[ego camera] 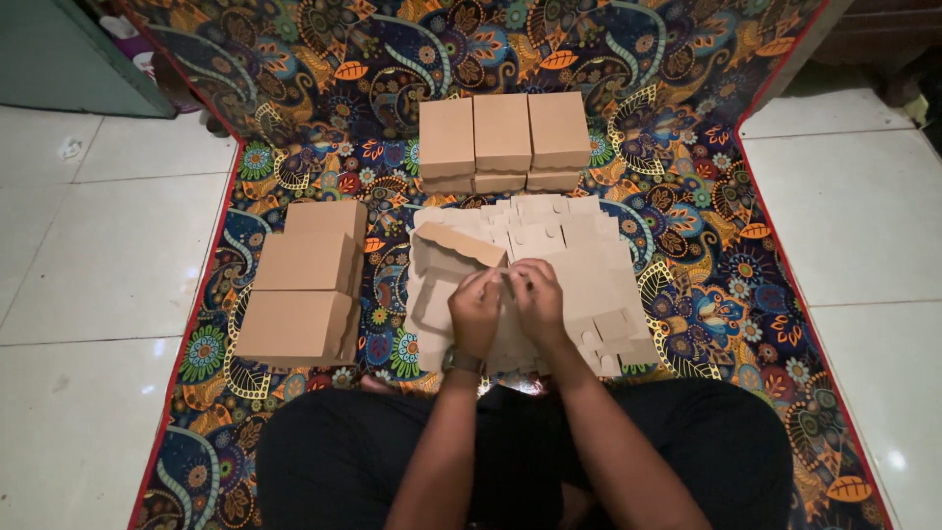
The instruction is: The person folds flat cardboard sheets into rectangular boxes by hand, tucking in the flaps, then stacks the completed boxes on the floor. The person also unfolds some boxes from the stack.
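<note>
Where both hands [505, 304] meet — tan flat cardboard blank [461, 257], half-folded.

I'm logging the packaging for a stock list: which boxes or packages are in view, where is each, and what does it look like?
Folded plain brown cardboard boxes: far middle of the patterned mat, a row of three stacked.
Closed brown cardboard boxes: left, in a line.
Flat brown cardboard blanks: centre pile.
Half-folded brown box: by the left hand and right hand.
</note>
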